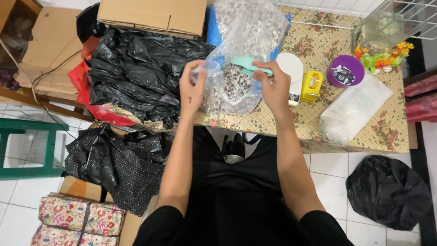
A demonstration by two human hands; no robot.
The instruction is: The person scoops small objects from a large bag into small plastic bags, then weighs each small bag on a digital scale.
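The left hand [192, 89] pinches open the small clear plastic bag of mottled shells [230, 89]; the right hand [274, 86] grips the mint-green plastic scoop [248, 65] above it.

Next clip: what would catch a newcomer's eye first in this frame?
At the centre, the left hand holds open a small clear plastic bag of mottled pebbles while the right hand holds a mint-green scoop at its mouth. Just left of them a heap of crumpled black plastic bags covers the table edge. On the right of the floral tablecloth stand a yellow box and a purple round tub.
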